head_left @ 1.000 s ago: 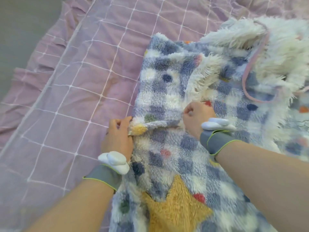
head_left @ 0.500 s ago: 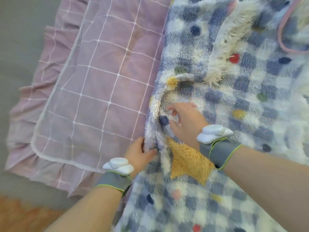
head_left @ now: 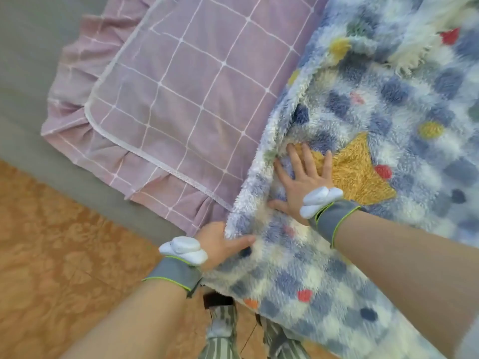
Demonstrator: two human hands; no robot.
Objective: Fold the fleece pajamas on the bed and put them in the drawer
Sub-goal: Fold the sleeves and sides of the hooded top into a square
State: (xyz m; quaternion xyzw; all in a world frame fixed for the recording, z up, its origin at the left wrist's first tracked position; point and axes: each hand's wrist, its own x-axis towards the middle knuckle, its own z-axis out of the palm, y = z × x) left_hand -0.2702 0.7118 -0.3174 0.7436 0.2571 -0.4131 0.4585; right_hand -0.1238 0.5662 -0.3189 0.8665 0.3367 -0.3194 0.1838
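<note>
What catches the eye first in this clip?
The checked fleece pajamas with a yellow star fill the right side, on a lilac grid bedspread. The right hand presses flat beside the star; the left hand grips the fleece edge at the bed's corner.

Your view is evenly and softly lit, with no glare and only faint shadows. The fleece pajamas (head_left: 388,104) smear with motion blur toward the upper right; wide-angle distortion bends the bed (head_left: 181,86) edges.

Likely a home bedroom, bed (head_left: 181,99) with ruffled lilac sheet, patterned floor (head_left: 51,255)
</note>
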